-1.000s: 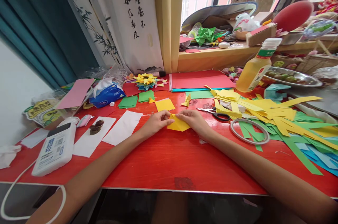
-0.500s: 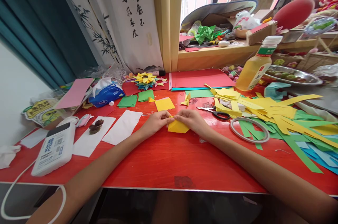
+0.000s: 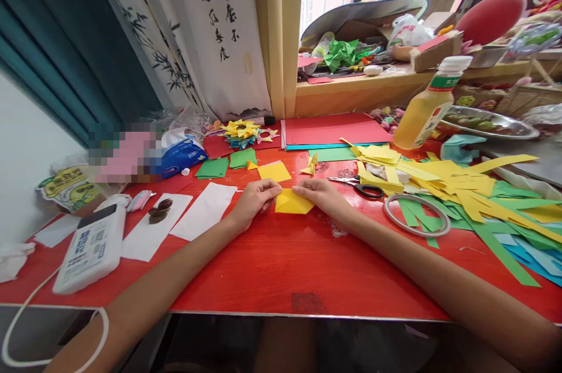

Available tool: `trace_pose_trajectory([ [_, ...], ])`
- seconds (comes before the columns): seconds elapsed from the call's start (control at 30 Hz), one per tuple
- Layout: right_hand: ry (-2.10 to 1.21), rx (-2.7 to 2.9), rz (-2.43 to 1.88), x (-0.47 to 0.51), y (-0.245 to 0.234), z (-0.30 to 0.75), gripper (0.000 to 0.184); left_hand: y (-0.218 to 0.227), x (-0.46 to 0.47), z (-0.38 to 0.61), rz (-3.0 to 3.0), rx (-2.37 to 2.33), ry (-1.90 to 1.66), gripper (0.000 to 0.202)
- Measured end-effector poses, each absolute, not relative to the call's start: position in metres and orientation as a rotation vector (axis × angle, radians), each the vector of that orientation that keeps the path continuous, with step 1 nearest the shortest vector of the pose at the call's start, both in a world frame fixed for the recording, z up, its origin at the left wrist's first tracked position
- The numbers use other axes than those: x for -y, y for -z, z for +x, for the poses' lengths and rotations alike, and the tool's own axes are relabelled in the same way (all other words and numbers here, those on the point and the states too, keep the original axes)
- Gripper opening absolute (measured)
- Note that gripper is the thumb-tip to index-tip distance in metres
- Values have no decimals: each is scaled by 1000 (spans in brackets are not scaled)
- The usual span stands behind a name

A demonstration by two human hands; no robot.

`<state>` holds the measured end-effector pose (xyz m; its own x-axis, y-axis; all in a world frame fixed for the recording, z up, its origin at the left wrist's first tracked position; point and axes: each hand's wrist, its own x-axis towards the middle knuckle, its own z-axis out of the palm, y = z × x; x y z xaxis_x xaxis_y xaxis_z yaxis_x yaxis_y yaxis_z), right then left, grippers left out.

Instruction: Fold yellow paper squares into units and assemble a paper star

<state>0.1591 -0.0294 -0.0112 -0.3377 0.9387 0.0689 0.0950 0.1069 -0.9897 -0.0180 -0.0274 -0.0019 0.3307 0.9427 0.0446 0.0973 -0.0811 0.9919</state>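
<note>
The right hand (image 3: 324, 196) pinches the upper right of the folded yellow paper (image 3: 293, 203); the left hand (image 3: 258, 198) pinches its upper left corner.

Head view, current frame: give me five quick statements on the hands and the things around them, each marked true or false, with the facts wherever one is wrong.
1. The right hand pinches the folded yellow paper. True.
2. The left hand is holding the scissors. False: they lie on the red table, to the right of the right hand; the left hand's fingertips are at the paper's upper left corner.
3. The tape roll lies over green paper strips. True.
4. The bottle has a black cap. False: its cap is white.
5. A yellow paper square lies on the table just beyond the hands. True.
</note>
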Motion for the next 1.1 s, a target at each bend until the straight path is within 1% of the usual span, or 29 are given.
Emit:
trace_pose_trajectory([
  [0.13,-1506,1309,-909,27,8,162,30,6,20,-24,1342,-1022,-1167,21],
  [0.2,-1540,1355,-877,27,7,162,30,6,19,-25,1326,-1032,-1210,22],
  [0.33,-1519,1520,-920,29,8,158,22,7,23,-22,1450,-1041,-1077,21],
  [0.57,-1408,1385,-877,25,16,159,18,7,26,-17,1690,-1037,-803,22],
  [0.73,-1367,1568,-932,26,15,158,19,9,24,-19,1692,-1057,-839,22],
  [0.9,-1393,1517,-937,28,12,157,24,8,25,-18,1677,-1068,-833,24],
  [1.1,-1255,1595,-1014,26,15,161,25,6,24,-15,1587,-1052,-985,28],
])
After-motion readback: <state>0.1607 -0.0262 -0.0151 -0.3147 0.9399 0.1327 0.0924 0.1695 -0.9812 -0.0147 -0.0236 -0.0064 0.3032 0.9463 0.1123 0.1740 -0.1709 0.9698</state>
